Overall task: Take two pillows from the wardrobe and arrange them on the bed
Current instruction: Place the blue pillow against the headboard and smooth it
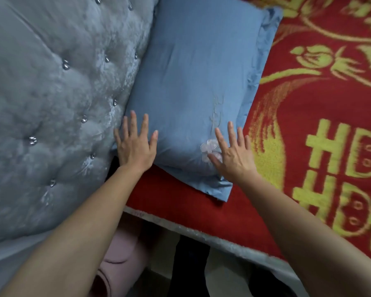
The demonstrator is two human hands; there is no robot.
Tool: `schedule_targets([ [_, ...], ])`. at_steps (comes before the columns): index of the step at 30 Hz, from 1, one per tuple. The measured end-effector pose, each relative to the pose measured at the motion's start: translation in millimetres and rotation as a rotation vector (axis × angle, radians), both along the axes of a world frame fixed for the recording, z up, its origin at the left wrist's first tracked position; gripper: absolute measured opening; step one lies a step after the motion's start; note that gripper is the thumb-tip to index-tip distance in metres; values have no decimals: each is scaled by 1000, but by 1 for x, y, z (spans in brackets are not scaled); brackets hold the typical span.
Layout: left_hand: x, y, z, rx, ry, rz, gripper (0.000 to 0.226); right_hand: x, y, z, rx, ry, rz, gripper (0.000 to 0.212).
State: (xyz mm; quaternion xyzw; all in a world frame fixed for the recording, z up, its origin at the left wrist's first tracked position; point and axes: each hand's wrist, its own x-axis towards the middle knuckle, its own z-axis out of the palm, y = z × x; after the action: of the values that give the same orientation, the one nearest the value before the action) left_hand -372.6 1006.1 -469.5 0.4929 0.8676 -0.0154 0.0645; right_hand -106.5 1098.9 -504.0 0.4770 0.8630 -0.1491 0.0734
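Observation:
A blue pillow [193, 82] with a pale embroidered flower near its lower end lies on the bed [321, 116], which is covered by a red blanket with yellow patterns. The pillow's long side rests against the grey tufted headboard [51, 99]. My left hand [135, 144] lies flat with spread fingers on the pillow's near left corner, beside the headboard. My right hand [231, 153] lies flat with spread fingers on the near right part, partly over the flower. Only one pillow is in view.
The bed's near edge [201, 232] runs diagonally below my arms. Beneath it a pink padded object [118, 260] sits beside the headboard, with my dark trouser legs [189, 264] and pale floor next to it.

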Motion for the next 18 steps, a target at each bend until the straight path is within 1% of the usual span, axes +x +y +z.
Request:
schedule_targets([
  [2,29,-1,46,103,43,-21,63,24,10,44,78,69,-14,80],
  [4,64,-13,88,151,76,-15,64,52,14,89,143,103,4,80],
  [8,138,-66,157,240,176,23,65,116,2,166,255,162,92,80],
  [10,173,-99,183,295,221,63,66,143,-11,195,311,191,155,82],
  [13,218,-147,217,323,286,105,67,171,-36,232,371,230,236,84],
  [18,268,-206,274,374,333,235,66,179,-84,280,371,341,331,84],
])
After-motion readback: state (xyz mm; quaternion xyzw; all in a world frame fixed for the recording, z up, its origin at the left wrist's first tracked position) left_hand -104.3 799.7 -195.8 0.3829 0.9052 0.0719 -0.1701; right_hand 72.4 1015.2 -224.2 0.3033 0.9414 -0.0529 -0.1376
